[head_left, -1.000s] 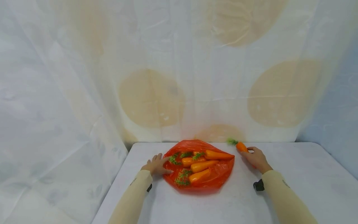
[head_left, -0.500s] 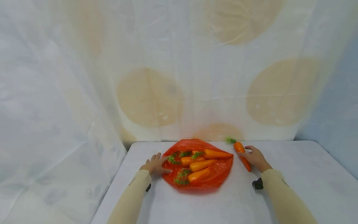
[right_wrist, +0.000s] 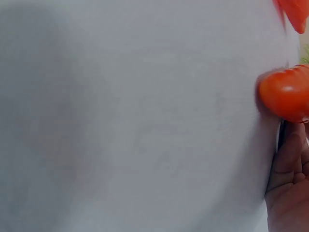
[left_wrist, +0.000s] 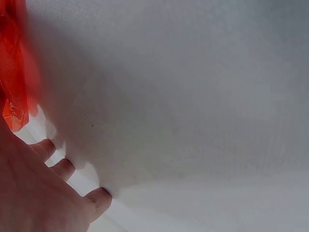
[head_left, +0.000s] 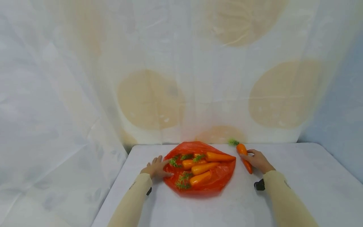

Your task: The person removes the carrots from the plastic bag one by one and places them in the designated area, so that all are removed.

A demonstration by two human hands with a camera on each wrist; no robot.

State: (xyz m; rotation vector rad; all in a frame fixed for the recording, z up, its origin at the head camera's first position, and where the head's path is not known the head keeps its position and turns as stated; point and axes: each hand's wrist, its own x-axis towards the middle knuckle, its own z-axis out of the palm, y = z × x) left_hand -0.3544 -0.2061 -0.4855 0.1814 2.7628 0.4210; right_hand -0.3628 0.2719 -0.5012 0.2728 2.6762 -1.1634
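Note:
A red plastic bag [head_left: 224,176] lies spread on the white table, with several orange carrots with green tops, one of them a front carrot [head_left: 200,179], on it. At its left edge my left hand [head_left: 155,168] rests with fingers spread, thumb and forefinger touching the plastic; the left wrist view shows the hand [left_wrist: 43,193] beside the red bag [left_wrist: 12,72]. Right of the bag, a separate carrot [head_left: 241,148] lies tip toward me. My right hand [head_left: 259,160] holds it between thumb and fingers; the right wrist view shows the carrot [right_wrist: 287,94] above the hand [right_wrist: 292,188], mostly cut off.
The white tabletop [head_left: 306,189] extends on both sides of the bag and in front of it. A pale sheet with tan round patches [head_left: 153,99] hangs behind the table's back edge, and more sheeting stands at the left and right.
The separate carrot has shifted slightly left and its tip now shows below my right hand, which has moved a little with it. My left hand has stayed at the bag's edge.

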